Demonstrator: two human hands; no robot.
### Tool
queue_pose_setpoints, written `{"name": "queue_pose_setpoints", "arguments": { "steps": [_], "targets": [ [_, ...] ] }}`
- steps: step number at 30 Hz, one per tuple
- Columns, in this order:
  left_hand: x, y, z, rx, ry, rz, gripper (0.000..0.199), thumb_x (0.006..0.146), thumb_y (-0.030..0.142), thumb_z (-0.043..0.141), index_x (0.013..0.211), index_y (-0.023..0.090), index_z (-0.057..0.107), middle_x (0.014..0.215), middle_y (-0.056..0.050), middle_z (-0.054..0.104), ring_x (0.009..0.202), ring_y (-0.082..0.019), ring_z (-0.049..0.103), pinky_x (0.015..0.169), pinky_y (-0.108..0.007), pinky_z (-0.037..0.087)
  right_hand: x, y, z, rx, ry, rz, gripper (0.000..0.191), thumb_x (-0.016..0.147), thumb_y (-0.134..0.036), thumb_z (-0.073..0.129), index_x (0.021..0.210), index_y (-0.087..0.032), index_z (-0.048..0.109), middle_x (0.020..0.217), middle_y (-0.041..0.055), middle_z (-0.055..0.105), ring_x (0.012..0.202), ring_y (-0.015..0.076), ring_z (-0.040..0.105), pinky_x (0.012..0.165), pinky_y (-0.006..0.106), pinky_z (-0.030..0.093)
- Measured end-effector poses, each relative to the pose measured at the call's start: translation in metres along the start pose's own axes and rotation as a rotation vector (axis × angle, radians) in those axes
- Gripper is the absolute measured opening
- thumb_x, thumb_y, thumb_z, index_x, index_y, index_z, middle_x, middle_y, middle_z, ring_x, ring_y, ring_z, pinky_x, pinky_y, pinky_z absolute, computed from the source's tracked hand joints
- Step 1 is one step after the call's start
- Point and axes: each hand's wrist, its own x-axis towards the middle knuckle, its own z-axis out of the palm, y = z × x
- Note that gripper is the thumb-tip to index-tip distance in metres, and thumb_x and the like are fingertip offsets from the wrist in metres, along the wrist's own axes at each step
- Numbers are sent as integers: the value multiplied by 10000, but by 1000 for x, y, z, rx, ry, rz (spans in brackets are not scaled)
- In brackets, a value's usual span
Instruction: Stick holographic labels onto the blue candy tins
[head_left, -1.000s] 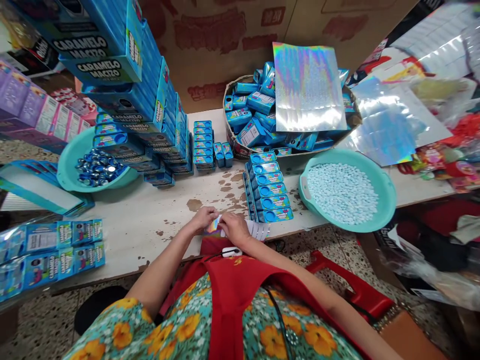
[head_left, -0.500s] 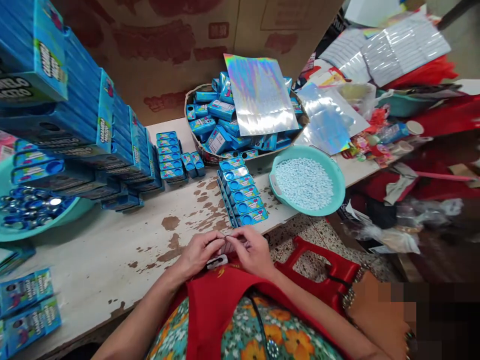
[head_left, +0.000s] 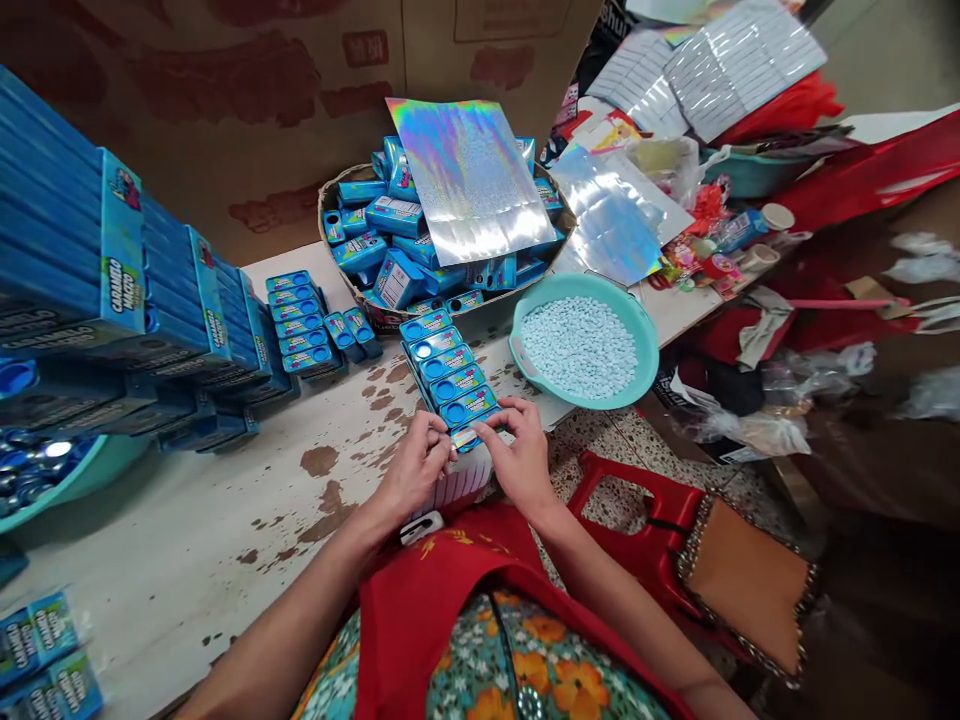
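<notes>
A row of blue boxes with round recesses on top runs toward me at the table's front edge. My left hand is at the left side of the nearest box, fingers pinched together; what they hold is too small to make out. On the other side, my right hand presses its closed fingertips on a small shiny piece on that box's top. Just below both hands, a striped sheet lies at my lap, beside a white and black object.
A teal bowl of pale blue pellets stands right of the row. Behind is a carton of blue boxes under a holographic sheet. Tall stacks of boxes rise at the left. A red stool is at the lower right.
Both hands have moved forward from the striped sheet at my lap to the nearest box of the row. The camera view has shifted.
</notes>
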Motion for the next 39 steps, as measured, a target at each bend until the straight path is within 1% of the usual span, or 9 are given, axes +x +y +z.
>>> {"name": "queue_pose_setpoints", "arguments": {
  "steps": [6,12,16,21,22,24,27,32,39],
  "targets": [
    [7,-6,0,-64,-18,-84,255,789,336,493,919,230,300,615,74,556,454,-94,523,429,-184,392,1,12,5,277,29,192,233,698,-317,670,830,-186,531,1001,60,584,934,191,576,810,349,470],
    [24,-48,0,253,79,5,246,796,290,481,987,210,347,650,45,573,533,-115,543,528,-226,401,1,16,7,182,33,131,232,741,-332,610,910,-184,550,920,35,600,860,167,567,779,321,474],
    [18,-58,-35,611,164,-5,287,775,358,531,1000,192,469,797,-24,615,734,-181,570,671,-291,410,5,15,0,183,57,112,183,795,-308,538,924,-177,547,884,37,606,808,160,568,715,303,478],
    [-38,-59,-94,569,-189,-106,349,751,431,563,1017,204,571,1005,-39,624,877,-189,557,726,-265,409,-9,-14,-8,60,233,-186,249,789,-231,595,1031,-204,541,1025,65,565,928,176,528,774,324,456],
    [-49,-64,-99,535,-236,-134,348,735,420,580,1003,198,577,961,-29,628,837,-177,555,700,-253,409,-16,-20,-4,61,138,-285,222,796,-210,592,1014,-216,556,998,55,569,917,172,528,775,318,454],
    [-65,-79,-101,483,-215,-178,268,748,397,552,889,171,580,782,-5,606,713,-146,532,629,-234,399,-29,-27,15,103,-240,-417,173,824,-179,557,988,-228,583,922,36,581,870,159,544,760,299,462],
    [-72,-104,-96,375,-57,-206,265,810,399,439,749,157,529,632,18,521,602,-119,487,549,-217,384,-43,-19,60,-2,-718,-378,252,829,-170,555,1076,-207,586,983,60,566,912,167,551,807,311,472],
    [-68,-123,-95,206,65,-230,298,807,426,416,698,162,498,587,29,466,518,-108,484,480,-213,408,-55,3,115,-331,-931,-425,471,798,-195,603,1254,-155,493,1175,131,491,1118,251,452,944,404,418],
    [-64,-130,-96,83,185,-341,274,741,417,461,697,157,537,547,30,467,485,-108,472,411,-198,399,-63,-6,112,-404,-1083,-511,533,833,-149,521,1348,-142,387,1363,168,413,1232,265,397,1006,435,375]
  ]
}}
